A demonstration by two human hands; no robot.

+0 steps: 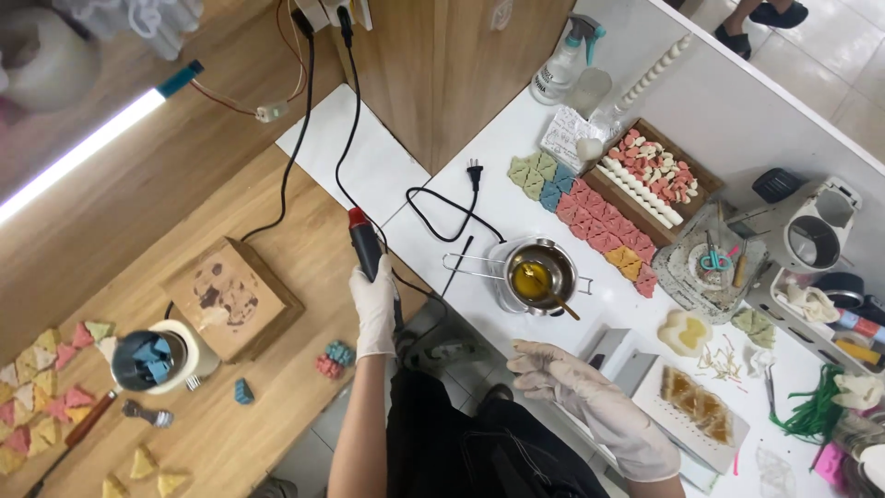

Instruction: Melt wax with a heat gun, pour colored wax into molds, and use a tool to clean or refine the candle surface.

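**Heat tool up, amber pot waiting**

Far left, a cup of blue pieces (147, 358) stands by the wooden block (232, 297). The left hand (373, 304) is clenched round the black corded tool (365, 243), best kept clear of its cable. The right hand (553, 369) hovers loose and empty near the small metal pot (537, 274) of amber liquid on the white table (516, 138); a steady approach seems wise

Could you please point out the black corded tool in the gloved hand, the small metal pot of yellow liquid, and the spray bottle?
black corded tool (364, 244), head view, on its black barrel.
metal pot (556, 261), head view, on its rim.
spray bottle (556, 72), head view, on its clear body.
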